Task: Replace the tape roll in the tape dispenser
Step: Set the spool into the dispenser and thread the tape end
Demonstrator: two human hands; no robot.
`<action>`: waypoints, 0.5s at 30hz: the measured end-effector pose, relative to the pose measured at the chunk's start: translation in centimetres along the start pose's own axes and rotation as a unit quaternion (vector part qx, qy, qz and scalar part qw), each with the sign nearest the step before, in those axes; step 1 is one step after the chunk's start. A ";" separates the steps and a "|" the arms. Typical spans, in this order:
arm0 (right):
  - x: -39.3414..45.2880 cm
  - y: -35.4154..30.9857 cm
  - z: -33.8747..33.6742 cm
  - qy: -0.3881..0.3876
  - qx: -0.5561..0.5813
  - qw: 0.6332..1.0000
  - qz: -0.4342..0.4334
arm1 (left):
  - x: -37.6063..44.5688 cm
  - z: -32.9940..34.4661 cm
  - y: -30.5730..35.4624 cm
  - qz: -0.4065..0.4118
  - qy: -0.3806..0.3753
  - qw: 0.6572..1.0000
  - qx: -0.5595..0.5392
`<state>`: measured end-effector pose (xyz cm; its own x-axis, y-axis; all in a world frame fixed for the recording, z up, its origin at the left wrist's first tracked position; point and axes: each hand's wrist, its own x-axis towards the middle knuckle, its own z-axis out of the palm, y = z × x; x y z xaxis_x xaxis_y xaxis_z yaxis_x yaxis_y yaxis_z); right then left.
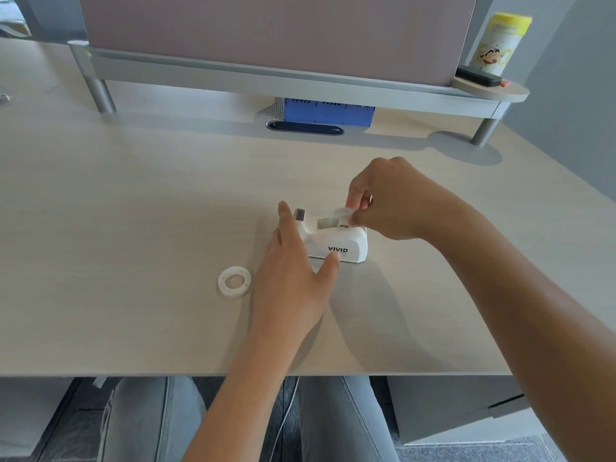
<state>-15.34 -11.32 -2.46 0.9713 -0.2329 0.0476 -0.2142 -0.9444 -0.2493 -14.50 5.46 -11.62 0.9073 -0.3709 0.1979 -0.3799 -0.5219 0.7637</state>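
Observation:
A white tape dispenser (pixel 346 243) marked VIVID stands in the middle of the desk, its cutter end pointing left. My left hand (pixel 293 271) grips its left end, fingers on the far side and thumb on the near side. My right hand (pixel 390 201) pinches a tape roll (pixel 338 215) with thumb and fingers, just above the dispenser's well; the fingers hide part of the roll. A second white tape roll (pixel 234 281) lies flat on the desk to the left of my left hand.
A raised monitor shelf (pixel 233 71) on metal legs runs along the back of the pale wooden desk (pixel 133 211). A blue box (pixel 328 111) sits under the shelf. A yellow-lidded canister (pixel 500 45) stands at the shelf's right end.

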 end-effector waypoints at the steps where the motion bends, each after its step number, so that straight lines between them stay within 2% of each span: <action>1: -0.1 0.1 0.0 0.005 0.005 1.000 -0.003 | 0.0 0.0 0.0 -0.001 -0.001 1.000 0.003; 12: -0.1 -0.4 0.5 0.021 0.017 0.999 -0.018 | 0.0 0.2 0.6 -0.020 0.009 1.000 -0.015; 15: -0.5 0.2 0.8 0.029 0.053 0.998 -0.016 | -0.1 0.3 0.8 0.004 0.064 0.998 -0.009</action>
<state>-15.76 -11.23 -3.28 0.9694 -0.2181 0.1124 -0.1673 -0.9227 -0.3474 -14.91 4.82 -11.25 0.9203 -0.2738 0.2794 -0.3848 -0.5045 0.7730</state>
